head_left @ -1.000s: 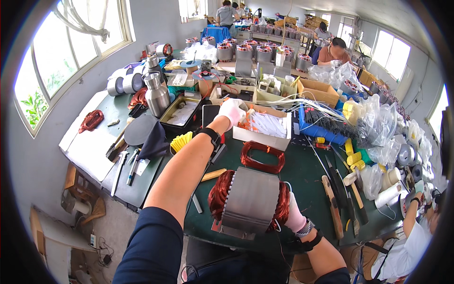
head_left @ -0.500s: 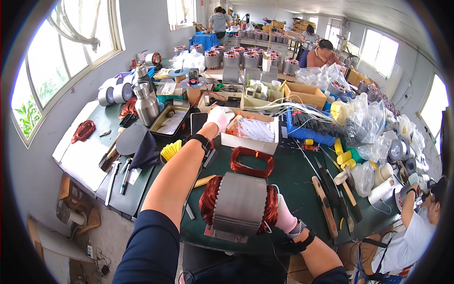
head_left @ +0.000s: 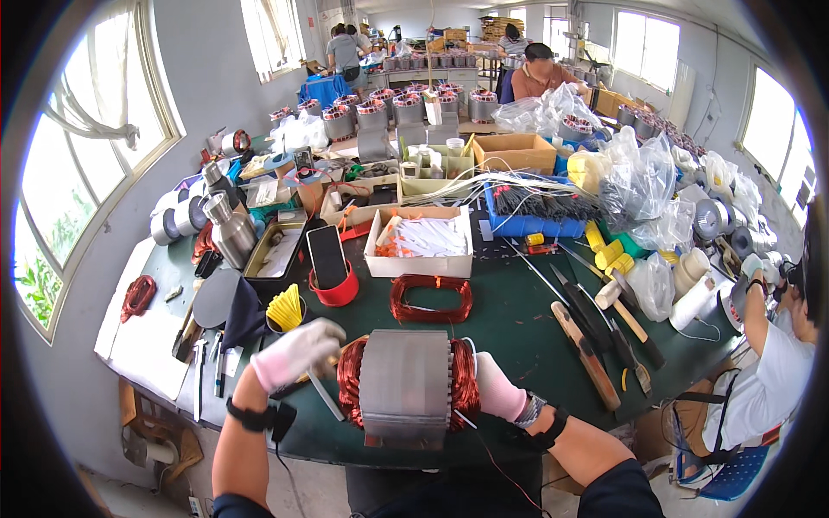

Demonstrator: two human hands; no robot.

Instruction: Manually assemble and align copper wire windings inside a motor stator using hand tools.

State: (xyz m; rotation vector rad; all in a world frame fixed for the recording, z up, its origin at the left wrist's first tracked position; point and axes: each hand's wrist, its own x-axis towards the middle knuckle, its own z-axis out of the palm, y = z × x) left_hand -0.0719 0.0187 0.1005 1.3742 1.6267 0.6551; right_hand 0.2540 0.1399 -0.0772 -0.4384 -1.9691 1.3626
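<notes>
A grey motor stator [head_left: 406, 380] lies on its side at the table's front edge, red-brown copper windings bulging from both ends. My right hand [head_left: 499, 388], in a white and pink glove, is against the right-end windings and grips the stator there; its fingertips are hidden behind the coil. White lead ends stick out beside it. Just left of the stator my gloved left hand [head_left: 300, 352] hovers, fingers bent and slightly blurred, so whether it holds anything is unclear. Below that hand is a narrow grey strip [head_left: 326, 397]. Beyond the stator lies a loose copper coil [head_left: 432, 300].
A white box [head_left: 374, 259] holds white slips with orange tips. Left of it a phone [head_left: 326, 256] leans in a red round holder [head_left: 337, 289], near yellow strips [head_left: 286, 308]. Long-handled tools and a mallet [head_left: 609, 293] lie right. A co-worker [head_left: 760, 345] sits at far right.
My left hand has come back from beside the box of white slips to the stator's left end. My right hand stays at the stator. The whole view has shifted.
</notes>
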